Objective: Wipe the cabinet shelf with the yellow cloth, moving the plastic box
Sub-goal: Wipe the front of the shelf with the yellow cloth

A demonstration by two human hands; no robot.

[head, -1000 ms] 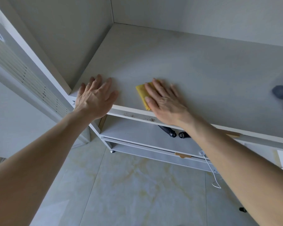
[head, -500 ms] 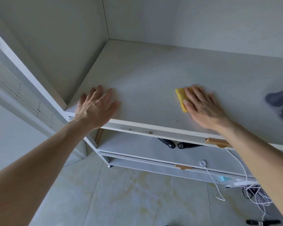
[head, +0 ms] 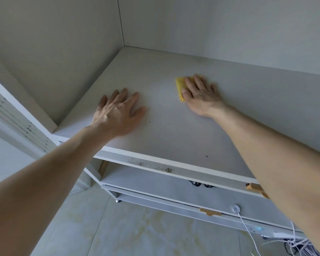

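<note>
two bare hands lie on the cabinet shelf, a wide, flat board that is pale grey and smooth, with a white front edge. there are small dark crumbs on that edge and two tiny dark specks on the board. plain walls stand at the left and the back and meet in a corner. the left hand lies flat near the left wall, fingers spread wide open, holding nothing. the right hand is farther in, well apart from the left one, and its fingers lie flat and open, pressing down on the yellow cloth. the cloth is a small soft rectangle, and only its left strip shows from under the fingers. below, there are more white shelves with little wooden tabs, a round white disc with a thin white wire, and a tangle of wires at the lower right. the floor has shiny pale tiles with yellowish marks like marble.
</note>
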